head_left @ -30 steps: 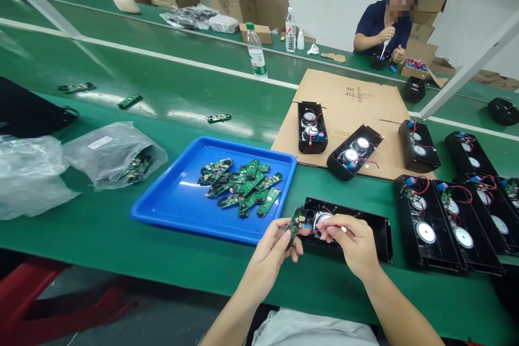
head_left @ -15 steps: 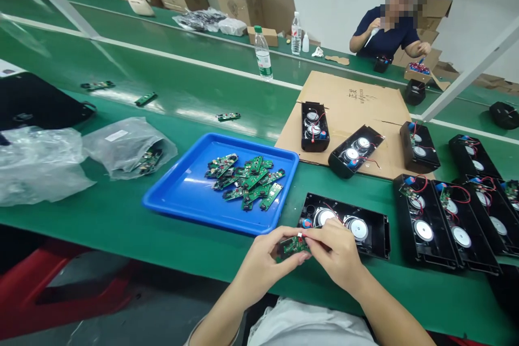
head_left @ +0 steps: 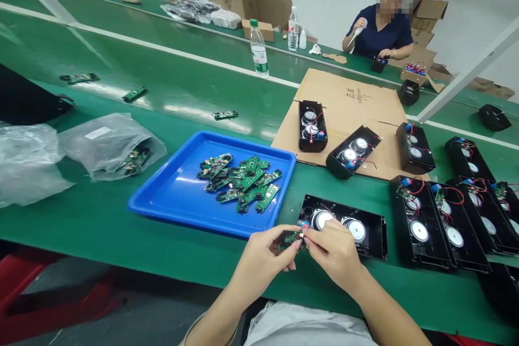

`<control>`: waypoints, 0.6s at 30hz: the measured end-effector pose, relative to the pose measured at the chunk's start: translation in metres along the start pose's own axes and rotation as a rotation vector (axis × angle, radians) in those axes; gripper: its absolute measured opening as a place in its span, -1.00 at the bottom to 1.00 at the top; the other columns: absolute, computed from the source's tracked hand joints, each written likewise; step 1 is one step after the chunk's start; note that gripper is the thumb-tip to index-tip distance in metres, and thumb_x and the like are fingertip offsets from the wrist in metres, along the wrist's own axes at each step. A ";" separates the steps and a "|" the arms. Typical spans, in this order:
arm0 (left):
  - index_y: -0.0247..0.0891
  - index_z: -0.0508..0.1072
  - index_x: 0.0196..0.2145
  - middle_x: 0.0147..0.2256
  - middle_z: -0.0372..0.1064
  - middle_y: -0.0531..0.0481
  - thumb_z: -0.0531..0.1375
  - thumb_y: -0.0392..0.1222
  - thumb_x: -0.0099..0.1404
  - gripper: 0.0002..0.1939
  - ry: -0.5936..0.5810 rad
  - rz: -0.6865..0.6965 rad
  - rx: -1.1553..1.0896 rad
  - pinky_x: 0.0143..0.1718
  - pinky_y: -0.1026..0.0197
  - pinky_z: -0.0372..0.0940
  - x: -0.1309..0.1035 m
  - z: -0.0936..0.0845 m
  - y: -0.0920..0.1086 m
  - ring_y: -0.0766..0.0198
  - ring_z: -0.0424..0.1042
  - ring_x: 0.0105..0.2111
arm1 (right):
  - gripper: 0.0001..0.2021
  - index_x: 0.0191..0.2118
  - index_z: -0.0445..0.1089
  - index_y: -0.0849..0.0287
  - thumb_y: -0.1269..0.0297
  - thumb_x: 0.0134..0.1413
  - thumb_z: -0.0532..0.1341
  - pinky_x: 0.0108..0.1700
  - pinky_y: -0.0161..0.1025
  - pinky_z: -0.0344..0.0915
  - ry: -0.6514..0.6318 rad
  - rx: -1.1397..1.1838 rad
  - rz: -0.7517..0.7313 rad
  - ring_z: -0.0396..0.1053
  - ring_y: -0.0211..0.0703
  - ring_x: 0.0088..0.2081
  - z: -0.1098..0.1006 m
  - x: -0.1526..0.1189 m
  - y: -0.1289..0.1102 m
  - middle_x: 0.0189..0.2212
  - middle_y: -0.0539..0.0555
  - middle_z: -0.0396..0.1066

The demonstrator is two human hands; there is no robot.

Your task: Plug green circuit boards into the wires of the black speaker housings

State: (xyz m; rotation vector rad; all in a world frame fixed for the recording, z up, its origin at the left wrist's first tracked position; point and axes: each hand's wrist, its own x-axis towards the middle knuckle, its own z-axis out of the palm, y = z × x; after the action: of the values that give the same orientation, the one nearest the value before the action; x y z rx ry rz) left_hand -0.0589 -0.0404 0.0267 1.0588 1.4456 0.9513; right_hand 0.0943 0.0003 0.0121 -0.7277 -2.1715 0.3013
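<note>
The white plug (head_left: 301,235), pinched in the right hand's (head_left: 334,243) closed fingertips, has been brought to the circuit board (head_left: 291,237), gripped by the left hand's (head_left: 263,254) closed fingers near the speaker case (head_left: 340,215), seemingly for steadiness.

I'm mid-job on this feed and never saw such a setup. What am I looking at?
There is no machine: a person wears the camera on their head, looking forward and down at their own bare hands. The left hand holds a green circuit board; the right hand pinches at a small white plug by the board's end. Whether it is seated is too small to tell. Just beyond lies an open black case with two white discs. On the green table, a blue tray carries a pile of boards; more black cases stand to the right. Farther back sits another person.
</note>
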 end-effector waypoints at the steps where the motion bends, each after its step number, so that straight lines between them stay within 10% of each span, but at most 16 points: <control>1: -0.31 0.50 -0.33 -0.72 0.32 0.13 0.17 -0.12 0.04 -0.74 -0.006 -0.012 0.002 -0.66 0.34 0.33 0.000 0.000 0.001 0.33 0.37 -0.71 | -0.74 -0.35 0.47 0.33 0.41 0.25 0.05 -0.49 -0.29 0.11 -0.004 -0.013 -0.008 0.12 -0.28 -0.59 0.000 0.000 0.000 -0.66 0.02 0.31; 18: -0.25 0.47 -0.32 -0.65 0.35 0.12 0.08 -0.17 0.13 -0.78 -0.178 0.083 0.339 -0.60 0.33 0.26 0.008 -0.008 0.010 0.31 0.38 -0.65 | -0.67 -0.39 0.44 0.30 0.41 0.29 -0.02 -0.51 -0.28 0.00 -0.166 -0.131 -0.131 0.06 -0.26 -0.58 -0.010 0.006 0.008 -0.71 -0.03 0.19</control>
State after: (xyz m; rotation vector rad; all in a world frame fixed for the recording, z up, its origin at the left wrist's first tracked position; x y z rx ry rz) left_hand -0.0656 -0.0302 0.0349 1.4243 1.4526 0.6615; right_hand 0.1019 0.0103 0.0186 -0.6482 -2.4025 0.1573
